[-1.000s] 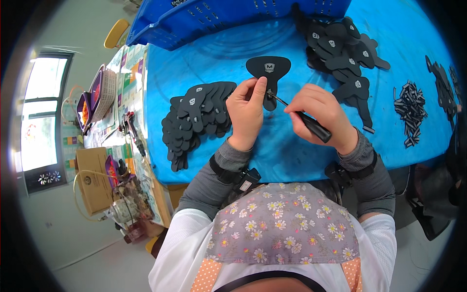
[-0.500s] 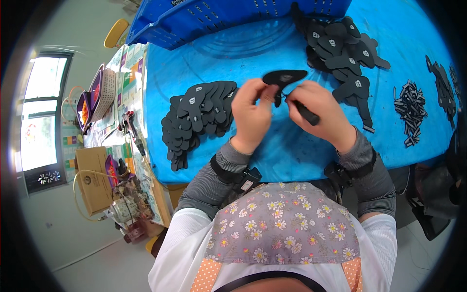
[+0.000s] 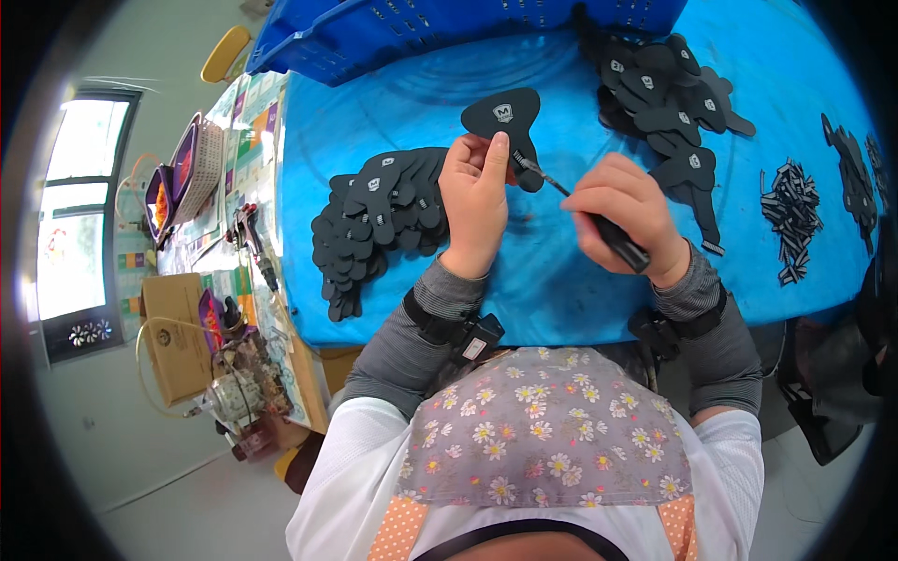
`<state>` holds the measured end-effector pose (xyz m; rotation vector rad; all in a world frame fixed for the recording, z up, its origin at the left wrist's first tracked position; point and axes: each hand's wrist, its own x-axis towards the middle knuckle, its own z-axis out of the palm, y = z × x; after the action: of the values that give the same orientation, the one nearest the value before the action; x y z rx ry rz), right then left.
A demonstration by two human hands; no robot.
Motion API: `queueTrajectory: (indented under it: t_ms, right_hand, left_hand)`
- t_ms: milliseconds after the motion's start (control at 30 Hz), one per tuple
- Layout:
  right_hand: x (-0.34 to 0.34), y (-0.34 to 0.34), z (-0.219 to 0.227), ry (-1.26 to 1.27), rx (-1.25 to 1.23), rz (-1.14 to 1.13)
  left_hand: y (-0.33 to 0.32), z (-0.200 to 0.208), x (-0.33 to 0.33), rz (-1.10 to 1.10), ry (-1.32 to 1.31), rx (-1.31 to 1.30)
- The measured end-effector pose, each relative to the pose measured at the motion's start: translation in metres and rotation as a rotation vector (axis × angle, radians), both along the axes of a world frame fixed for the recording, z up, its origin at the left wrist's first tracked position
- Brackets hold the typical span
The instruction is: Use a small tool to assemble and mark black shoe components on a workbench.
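My left hand point(image 3: 477, 192) is closed on a flat black cut-out piece point(image 3: 502, 114), thumb on its front. The piece has a broad rounded head with a pale shield emblem and narrows to a tail with a small striped mark. In my right hand point(image 3: 625, 210) is a slim tool with a thick black handle point(image 3: 617, 241) and a thin metal shaft. Its tip reaches the tail of the piece; I cannot tell the tip's exact form. Left of my hands lies a fanned pile of similar black pieces point(image 3: 374, 201).
More black pieces point(image 3: 669, 107) lie heaped at the far right of the blue-covered table point(image 3: 552, 309). Beside them is a pile of small striped strips point(image 3: 790, 220). A blue plastic crate point(image 3: 393, 42) stands at the back. Baskets point(image 3: 192, 178) sit on a side table.
The piece has turned and moved left, and its emblem now faces up. My right hand has drawn back to the right, so the tool's shaft shows.
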<state>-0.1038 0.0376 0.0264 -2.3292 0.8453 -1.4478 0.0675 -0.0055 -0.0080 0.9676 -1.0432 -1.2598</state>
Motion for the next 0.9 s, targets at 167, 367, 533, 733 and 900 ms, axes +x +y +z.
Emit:
queueTrajectory:
  t_ms: [167, 367, 533, 733, 900]
  right_hand:
    - [0.0037, -0.0003, -0.0017, 0.077, -0.01, -0.024]
    - [0.0037, 0.0001, -0.0026, 0.131, 0.021, -0.055]
    - [0.0057, -0.0009, -0.0042, 0.112, 0.034, -0.075]
    - [0.0071, 0.0003, -0.0031, 0.122, 0.014, -0.088]
    - [0.0084, 0.0012, -0.0036, 0.015, 0.104, -0.076]
  left_hand:
    - [0.0009, -0.0028, 0.0021, -0.046, -0.04, -0.026]
    - [0.0042, 0.0047, -0.0029, -0.019, -0.072, -0.011]
    - [0.0016, 0.0024, -0.0034, -0.077, 0.057, 0.103]
    - [0.0023, 0.0016, 0.0023, -0.056, -0.033, 0.055]
    - [0.0037, -0.0005, 0.0005, -0.043, -0.08, 0.015]
